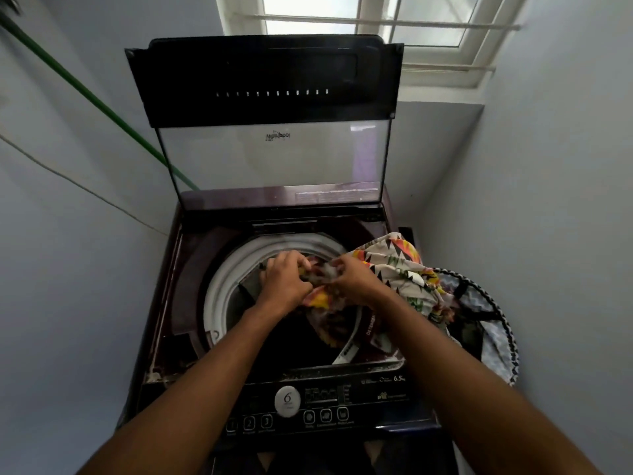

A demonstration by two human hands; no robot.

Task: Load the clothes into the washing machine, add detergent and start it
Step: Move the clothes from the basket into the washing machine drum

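From the head camera, both bare arms reach forward over the open top of the washing machine [171, 303], whose lid [267, 97] stands raised at the far side with its glass pane facing the viewer. The left hand [282, 281] has its fingers curled down around one bunched end of a patterned garment [397, 272], and the right hand [356, 281] grips the same cloth just beside it, fingers bent and pinching the fabric; the two sets of knuckles are close together with a small wad of cloth between them. Directly under the fingers lies the dark drum opening, ringed by the pale drum rim [219, 286], which curves round to the left of the left hand. From the right hand's fingers the garment, white with black triangles and yellow, orange and green patches, trails off to the right, over the machine's right edge and down into a laundry basket [507, 330] with a braided black-and-white rim standing just beside the machine. A yellow fold of the cloth hangs below the fingers into the opening. Nearer the viewer than the hands, below the forearms, runs the control panel [322, 406] with a round white dial and rows of buttons. Beyond the lid is a window [376, 22], and a green pole [85, 94] leans along the left wall.
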